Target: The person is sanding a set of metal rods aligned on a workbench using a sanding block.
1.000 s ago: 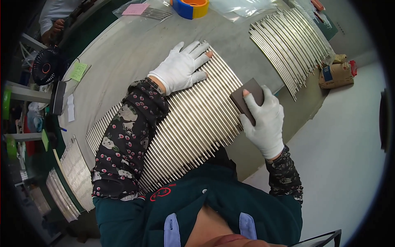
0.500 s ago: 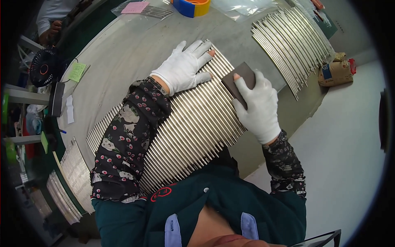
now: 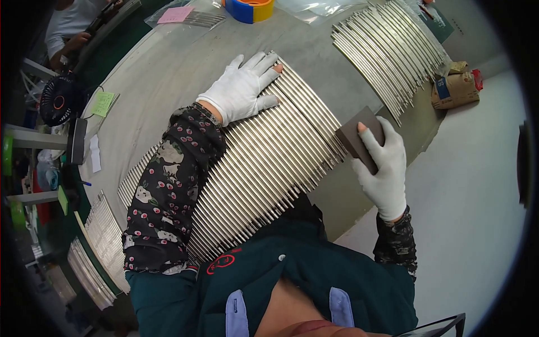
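Pressing flat on a row of metal rods (image 3: 264, 163) laid side by side on the grey tabletop (image 3: 168, 73), the left hand (image 3: 242, 90) steadies them, fingers spread, while the right hand (image 3: 382, 163) clamps a dark abrasive pad (image 3: 359, 135) at the row's right edge — apparently mid-sanding; another pass calls for even pressure along the rods.
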A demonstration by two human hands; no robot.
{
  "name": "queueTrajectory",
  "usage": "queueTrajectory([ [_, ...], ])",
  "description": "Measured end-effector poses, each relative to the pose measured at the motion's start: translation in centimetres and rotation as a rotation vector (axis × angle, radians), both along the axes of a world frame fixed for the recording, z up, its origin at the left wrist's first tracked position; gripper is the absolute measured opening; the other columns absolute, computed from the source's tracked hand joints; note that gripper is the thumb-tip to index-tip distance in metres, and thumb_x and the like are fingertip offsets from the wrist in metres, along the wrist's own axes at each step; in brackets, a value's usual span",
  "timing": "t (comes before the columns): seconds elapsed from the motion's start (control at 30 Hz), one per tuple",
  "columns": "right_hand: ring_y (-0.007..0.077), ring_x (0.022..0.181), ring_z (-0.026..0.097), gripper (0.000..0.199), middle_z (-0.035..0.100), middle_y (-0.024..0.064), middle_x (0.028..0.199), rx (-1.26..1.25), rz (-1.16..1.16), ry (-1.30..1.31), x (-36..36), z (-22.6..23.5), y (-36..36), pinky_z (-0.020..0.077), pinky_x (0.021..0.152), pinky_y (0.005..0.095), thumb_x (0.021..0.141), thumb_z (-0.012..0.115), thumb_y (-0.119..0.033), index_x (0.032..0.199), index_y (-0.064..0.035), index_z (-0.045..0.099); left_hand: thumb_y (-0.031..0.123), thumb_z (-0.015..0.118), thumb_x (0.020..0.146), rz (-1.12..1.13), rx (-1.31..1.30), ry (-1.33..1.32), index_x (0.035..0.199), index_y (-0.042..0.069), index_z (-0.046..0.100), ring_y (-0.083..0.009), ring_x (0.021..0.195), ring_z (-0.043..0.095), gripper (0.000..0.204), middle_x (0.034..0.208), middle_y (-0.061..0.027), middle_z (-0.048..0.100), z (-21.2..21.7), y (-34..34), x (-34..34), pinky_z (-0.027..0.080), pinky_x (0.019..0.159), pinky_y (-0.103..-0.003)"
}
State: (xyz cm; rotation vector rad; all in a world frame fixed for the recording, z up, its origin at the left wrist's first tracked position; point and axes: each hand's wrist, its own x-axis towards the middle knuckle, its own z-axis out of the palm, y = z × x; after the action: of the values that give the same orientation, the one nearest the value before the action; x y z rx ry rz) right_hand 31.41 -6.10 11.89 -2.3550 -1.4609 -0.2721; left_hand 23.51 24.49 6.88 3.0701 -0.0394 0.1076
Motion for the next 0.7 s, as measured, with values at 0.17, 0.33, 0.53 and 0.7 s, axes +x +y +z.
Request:
queueTrajectory([
  [0.17, 0.0344, 0.106, 0.05, 0.058, 0.047, 0.0191, 0.127, 0.08, -0.177, 0.049, -0.6, -1.2, -2.5, 0.0416, 0.09, 0.0419, 0.064, 0.074, -0.012, 0.121, -0.0132, 0.059, 0.046, 0.043, 0.094, -0.048, 0.093, -0.091, 0.143, 0.01, 0.033, -0.0328, 0.141, 0.023, 0.062, 0.152, -0.0138, 0.024, 1.0, -0.6, -0.3, 0.014, 0.114, -0.054],
  [0.33, 0.0344, 0.105, 0.05, 0.06, 0.047, 0.0196, 0.127, 0.022, -0.18, 0.025, -0.6, -1.8, -2.5, 0.0421, 0.089, 0.042, 0.064, 0.074, -0.014, 0.121, -0.0136, 0.059, 0.052, 0.04, 0.093, -0.187, -0.003, -0.054, 0.142, 0.009, 0.034, -0.0364, 0.138, 0.026, 0.066, 0.151, -0.0164, 0.027, 0.4, -1.7, -0.9, 0.016, 0.113, -0.055],
  [0.53, 0.0343, 0.107, 0.05, 0.06, 0.046, 0.0204, 0.128, 0.012, -0.146, 0.053, -0.9, -2.1, -2.3, 0.0415, 0.089, 0.0421, 0.064, 0.075, -0.015, 0.121, -0.0146, 0.058, 0.063, 0.036, 0.09, -0.194, 0.019, -0.046, 0.145, 0.012, 0.029, -0.0391, 0.137, 0.028, 0.075, 0.15, -0.0185, 0.027, -0.2, -1.8, -1.4, 0.016, 0.111, -0.058],
  [0.7, 0.0341, 0.109, 0.049, 0.061, 0.045, 0.0205, 0.129, -0.017, -0.147, 0.071, -1.5, -1.8, -2.2, 0.0404, 0.09, 0.0419, 0.064, 0.076, -0.016, 0.122, -0.0154, 0.057, 0.068, 0.037, 0.087, -0.182, 0.03, -0.045, 0.149, 0.015, 0.021, -0.0407, 0.137, 0.027, 0.082, 0.151, -0.018, 0.026, -0.2, -2.0, -1.6, 0.015, 0.111, -0.059],
])
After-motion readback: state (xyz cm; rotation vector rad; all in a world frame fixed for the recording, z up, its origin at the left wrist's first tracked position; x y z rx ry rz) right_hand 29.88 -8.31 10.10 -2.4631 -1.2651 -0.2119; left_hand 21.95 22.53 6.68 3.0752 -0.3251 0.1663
